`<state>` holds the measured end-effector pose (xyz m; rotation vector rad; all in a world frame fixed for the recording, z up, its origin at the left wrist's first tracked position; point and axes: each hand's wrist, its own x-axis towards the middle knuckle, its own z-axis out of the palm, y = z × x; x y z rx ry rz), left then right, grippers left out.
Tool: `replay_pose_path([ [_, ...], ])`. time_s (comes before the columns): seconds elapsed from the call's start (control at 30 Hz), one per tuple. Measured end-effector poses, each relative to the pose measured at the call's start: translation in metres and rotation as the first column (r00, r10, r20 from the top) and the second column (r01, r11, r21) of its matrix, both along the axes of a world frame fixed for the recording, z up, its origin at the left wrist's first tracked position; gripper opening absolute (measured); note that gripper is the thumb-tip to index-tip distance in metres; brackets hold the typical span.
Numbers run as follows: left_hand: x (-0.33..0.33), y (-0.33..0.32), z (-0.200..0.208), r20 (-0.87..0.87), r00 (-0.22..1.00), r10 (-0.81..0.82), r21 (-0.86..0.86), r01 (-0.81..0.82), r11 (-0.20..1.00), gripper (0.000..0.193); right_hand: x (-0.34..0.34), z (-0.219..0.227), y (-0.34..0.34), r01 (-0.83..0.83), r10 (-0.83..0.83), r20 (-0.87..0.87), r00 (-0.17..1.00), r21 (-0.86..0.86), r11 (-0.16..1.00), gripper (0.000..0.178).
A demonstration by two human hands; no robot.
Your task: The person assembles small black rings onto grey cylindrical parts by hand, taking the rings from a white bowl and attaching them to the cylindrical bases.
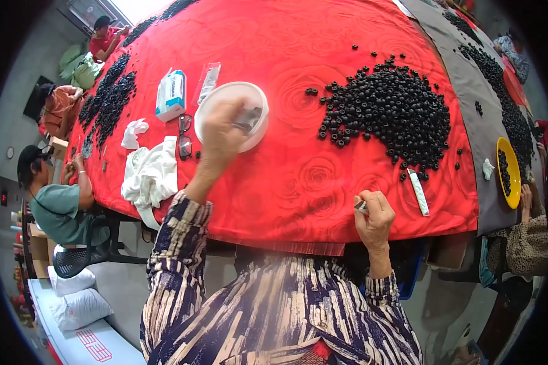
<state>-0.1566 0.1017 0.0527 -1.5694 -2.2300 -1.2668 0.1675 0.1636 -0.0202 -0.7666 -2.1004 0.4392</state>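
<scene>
My left hand [224, 134] reaches over a white plastic bowl [240, 89], its fingers smeared by motion, so I cannot tell whether they hold anything. A few dark pieces [254, 114] show inside the bowl. Close to the table's near edge, my right hand [376, 220] is closed around a small greyish-metal tool [361, 206]; its exact kind is mostly hidden by the fingers. Ahead of that hand spreads a large heap of small black ring-shaped parts [389, 112]. A white-handled cutter or marker-like stick [418, 191] lies between the heap and the table edge.
A red rose-patterned cloth [274, 182] covers the table. Left of the bowl are a tissue pack [171, 94], eyeglasses [185, 137], a clear plastic packet [208, 80] and white cloth [150, 176]. A yellow plate [509, 173] lies at right. Other people sit at both sides.
</scene>
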Motion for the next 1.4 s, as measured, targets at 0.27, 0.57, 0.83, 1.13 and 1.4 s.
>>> replay_pose_path([
  [0.27, 0.093, 0.140, -0.068, -0.113, 0.957, -0.267, 0.030, 0.272, 0.962, 0.053, 0.002, 0.002, 0.000, 0.047, -0.047, 0.077, 0.996, 0.001, 0.999, 0.015],
  [0.57, 0.117, 0.145, -0.090, -0.147, 0.932, -0.332, -0.062, 0.326, 0.943, 0.053, 0.005, -0.001, -0.003, 0.049, -0.047, 0.096, 0.994, -0.014, 0.999, 0.015],
  [0.83, 0.117, 0.077, -0.091, -0.161, 0.891, -0.424, -0.151, 0.402, 0.903, 0.036, 0.003, -0.001, 0.005, 0.039, -0.037, 0.078, 0.996, -0.027, 0.999, 0.016],
  [1.13, 0.112, 0.000, -0.074, -0.100, 0.860, -0.501, -0.290, 0.456, 0.841, 0.063, 0.004, -0.004, 0.001, 0.030, -0.028, 0.091, 0.995, -0.013, 0.999, 0.018],
  [1.4, 0.090, -0.050, -0.066, -0.018, 0.956, -0.293, -0.210, 0.283, 0.936, 0.068, 0.005, -0.006, 0.001, 0.035, -0.036, 0.109, 0.993, 0.011, 0.999, 0.018],
])
